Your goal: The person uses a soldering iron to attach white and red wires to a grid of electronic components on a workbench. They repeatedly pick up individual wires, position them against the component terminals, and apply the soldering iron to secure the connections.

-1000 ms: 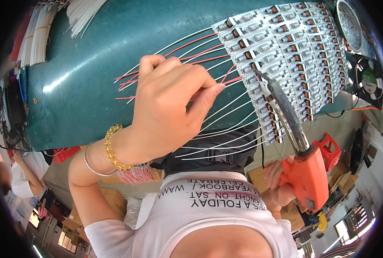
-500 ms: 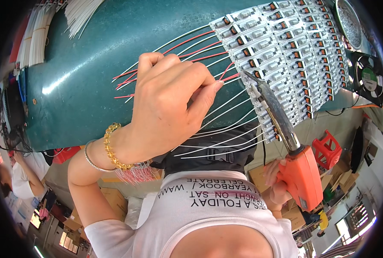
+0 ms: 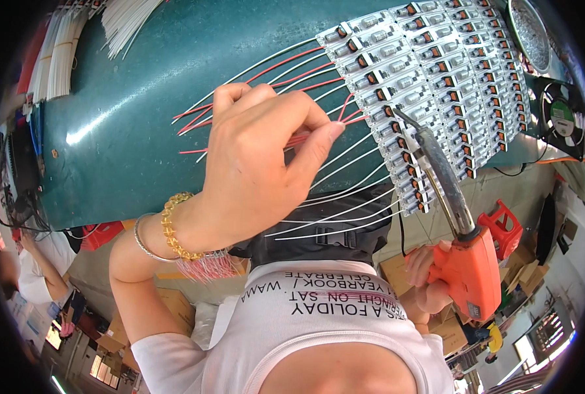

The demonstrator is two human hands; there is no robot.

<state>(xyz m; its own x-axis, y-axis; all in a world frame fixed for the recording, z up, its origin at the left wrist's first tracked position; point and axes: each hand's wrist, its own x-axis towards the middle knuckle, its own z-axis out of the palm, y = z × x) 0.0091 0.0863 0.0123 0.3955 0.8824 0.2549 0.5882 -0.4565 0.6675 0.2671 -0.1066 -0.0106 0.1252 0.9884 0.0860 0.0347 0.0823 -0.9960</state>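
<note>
The person's left hand is reaching over the green worktop, its grip pinching thin red wires between thumb and forefinger, just beside the silver panel of small rectangular circuit boards. The right hand is grasping the orange pistol-shaped soldering gun, its dark tip hanging across the panel's left part; contact there is staying unclear.

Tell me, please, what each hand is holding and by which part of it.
The left hand pinches red wires a little short of the circuit boards; the right hand holds a soldering iron by its orange handle.
</note>
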